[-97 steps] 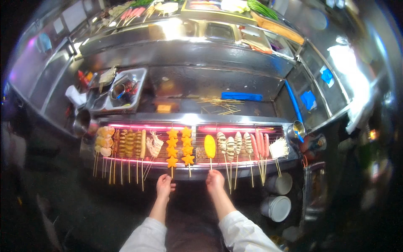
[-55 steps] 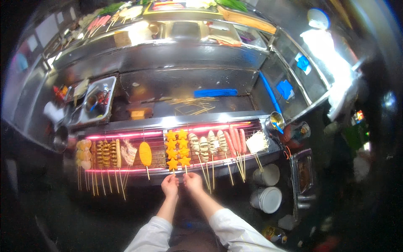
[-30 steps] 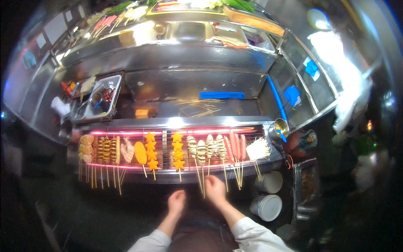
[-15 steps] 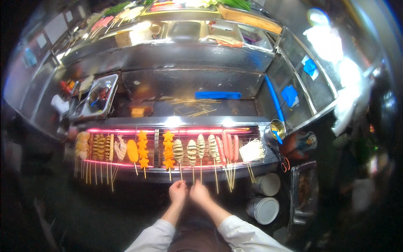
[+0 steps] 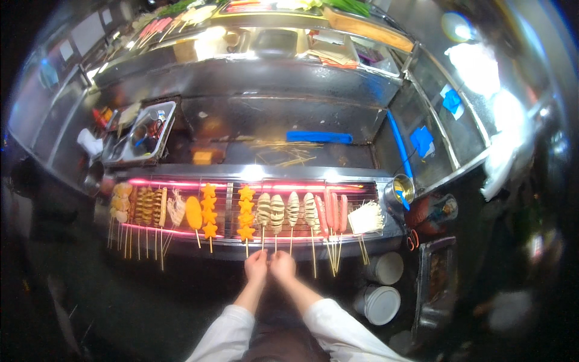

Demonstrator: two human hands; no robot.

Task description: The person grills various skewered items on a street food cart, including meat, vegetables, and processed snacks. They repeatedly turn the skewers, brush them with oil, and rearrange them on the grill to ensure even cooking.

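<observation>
"Striped skewers (image 5: pixel 277 211) on the grill (image 5: pixel 228 208): what changed?"

"The left 2 sit closer now, so their gap is smaller."

"And what's held?"

"Left hand (image 5: pixel 256 266) and right hand (image 5: pixel 282 265) each pinch 1 stick (image 5: pixel 263 240)."

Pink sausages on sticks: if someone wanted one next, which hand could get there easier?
Probably the right hand: the pink sausages lie on its side of the grill, while the left hand would have to cross past it. Both hands are at the lower ends of striped skewers, though.
</observation>
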